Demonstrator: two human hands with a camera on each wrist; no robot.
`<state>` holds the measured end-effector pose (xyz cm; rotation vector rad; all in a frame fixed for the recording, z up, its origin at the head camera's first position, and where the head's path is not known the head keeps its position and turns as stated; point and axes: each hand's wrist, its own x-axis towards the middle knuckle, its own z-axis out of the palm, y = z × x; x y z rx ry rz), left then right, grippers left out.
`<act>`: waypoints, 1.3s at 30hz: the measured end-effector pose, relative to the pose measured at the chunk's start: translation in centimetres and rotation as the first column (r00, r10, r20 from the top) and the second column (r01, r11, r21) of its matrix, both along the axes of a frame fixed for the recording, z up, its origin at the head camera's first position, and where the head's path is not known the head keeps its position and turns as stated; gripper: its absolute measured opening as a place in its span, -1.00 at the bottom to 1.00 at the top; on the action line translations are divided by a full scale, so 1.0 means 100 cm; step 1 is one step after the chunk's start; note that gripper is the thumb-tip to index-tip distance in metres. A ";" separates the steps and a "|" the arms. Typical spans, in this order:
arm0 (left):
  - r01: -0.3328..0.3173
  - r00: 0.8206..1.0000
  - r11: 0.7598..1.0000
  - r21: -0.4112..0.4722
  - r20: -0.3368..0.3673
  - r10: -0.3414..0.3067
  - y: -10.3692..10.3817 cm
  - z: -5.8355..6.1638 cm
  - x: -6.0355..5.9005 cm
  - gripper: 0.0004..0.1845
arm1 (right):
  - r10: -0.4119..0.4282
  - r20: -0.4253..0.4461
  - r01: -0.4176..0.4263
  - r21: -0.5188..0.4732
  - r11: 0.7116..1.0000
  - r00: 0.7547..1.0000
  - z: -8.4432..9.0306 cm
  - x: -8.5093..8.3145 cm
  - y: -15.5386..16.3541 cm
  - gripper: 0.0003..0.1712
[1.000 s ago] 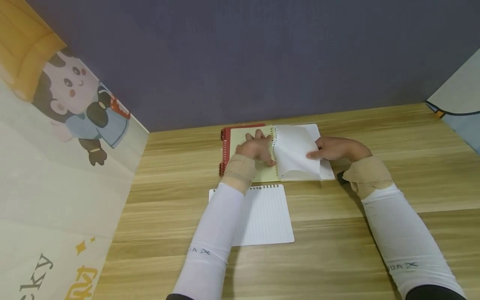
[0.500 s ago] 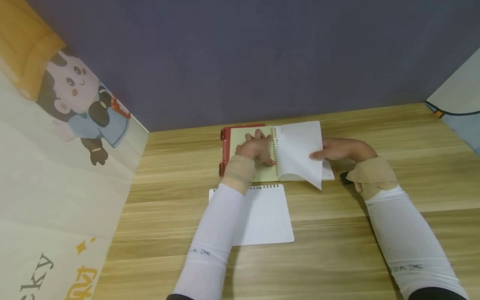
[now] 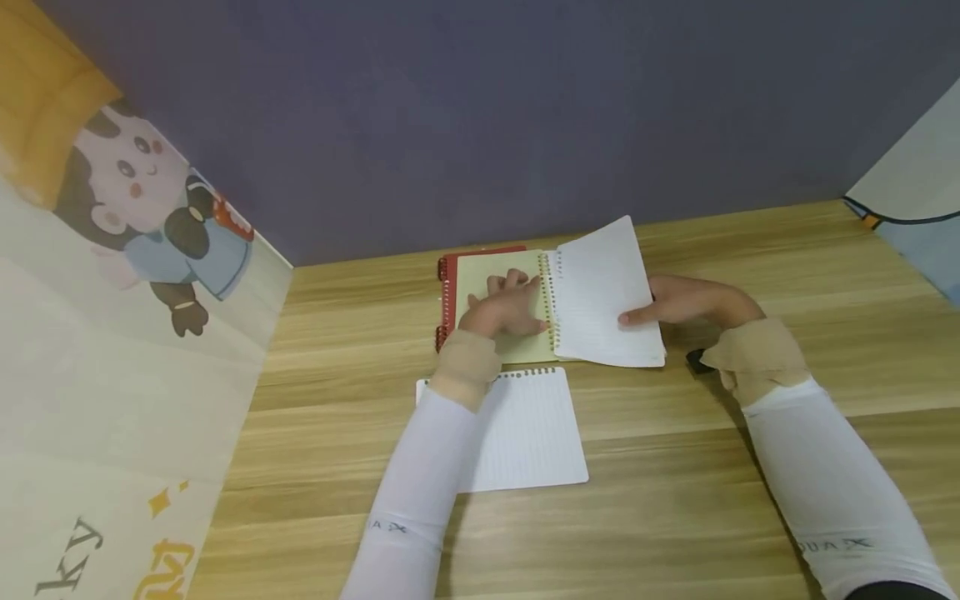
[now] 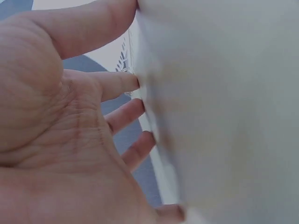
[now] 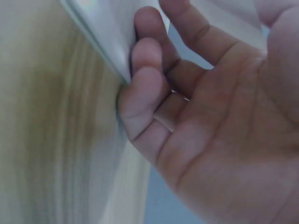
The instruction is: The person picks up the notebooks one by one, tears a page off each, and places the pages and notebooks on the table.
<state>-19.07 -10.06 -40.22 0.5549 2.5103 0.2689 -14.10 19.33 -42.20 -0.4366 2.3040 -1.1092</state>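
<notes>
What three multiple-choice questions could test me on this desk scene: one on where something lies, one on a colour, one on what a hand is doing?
1. Where does the loose lined sheet lie?
A. On the desk, nearer the person than the notebook
B. On top of the notebook
C. Against the wall

2. What colour is the notebook cover's edge?
A. Blue
B. Red
C. Green

3. What is the right hand doing?
A. Resting flat on the desk
B. Holding a pen
C. Gripping a white page

Key: 1 A, it sits below the notebook in the head view; 2 B, red shows beside the rings; 3 C, thumb on top, fingers curled beneath.
</notes>
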 end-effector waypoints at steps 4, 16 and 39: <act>0.043 0.999 0.999 0.002 0.020 -0.043 -0.005 -0.004 0.000 0.02 | 0.046 -0.063 -0.045 0.020 0.999 0.997 -0.001 0.010 -0.007 -0.23; 0.068 0.997 0.997 0.036 0.030 -0.070 -0.005 -0.005 0.004 0.10 | -0.023 -0.041 0.027 0.100 0.995 0.999 -0.005 0.032 -0.006 -0.45; 0.010 0.999 0.998 0.056 0.046 -0.013 -0.008 0.001 0.003 0.07 | 0.015 -0.042 -0.011 0.093 0.996 0.999 -0.001 0.031 0.001 0.06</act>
